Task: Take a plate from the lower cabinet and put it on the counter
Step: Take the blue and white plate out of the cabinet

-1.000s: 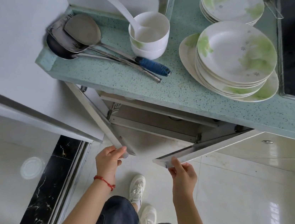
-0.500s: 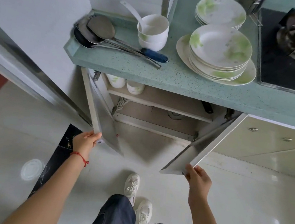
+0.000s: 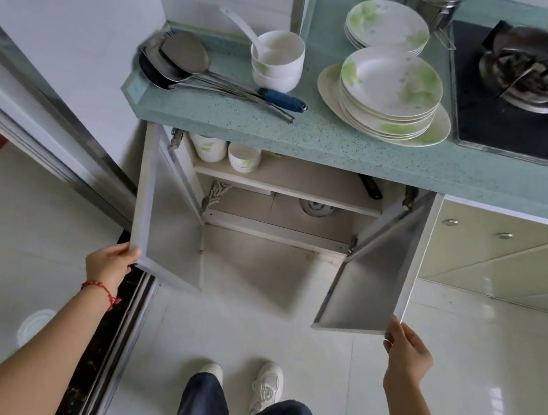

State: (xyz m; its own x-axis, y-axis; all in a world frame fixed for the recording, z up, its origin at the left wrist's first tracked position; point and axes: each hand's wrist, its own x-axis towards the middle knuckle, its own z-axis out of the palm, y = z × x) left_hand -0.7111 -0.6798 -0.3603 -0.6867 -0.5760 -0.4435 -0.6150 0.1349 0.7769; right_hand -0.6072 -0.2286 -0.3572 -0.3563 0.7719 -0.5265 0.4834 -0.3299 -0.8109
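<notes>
- The lower cabinet (image 3: 285,215) under the counter (image 3: 309,135) stands open, both doors swung wide
- On the cabinet's upper shelf (image 3: 289,183), at its left end, two stacks of white bowls (image 3: 224,153) stand side by side; toward the shelf's right end lies a dark handle (image 3: 370,186)
- Below that shelf a round metal fitting (image 3: 315,207) shows; no plate can be made out inside the cabinet from this angle
- The left hand (image 3: 110,265) clasps the lower free corner of the left door (image 3: 164,214), fingers curled over its edge
- The right hand (image 3: 406,354) pinches the lower free corner of the right door (image 3: 375,271)
- On the counter above the cabinet a stack of green-patterned plates (image 3: 388,90) rests on a wider plate, with a second stack (image 3: 386,24) behind it
- Left of those plates stand nested bowls holding a white spoon (image 3: 277,59), then metal ladles (image 3: 184,58), one with a blue grip
- Right of the plates is a black hob (image 3: 518,120) with a burner
- The person's shoes (image 3: 266,385) stand on the floor before the cabinet
</notes>
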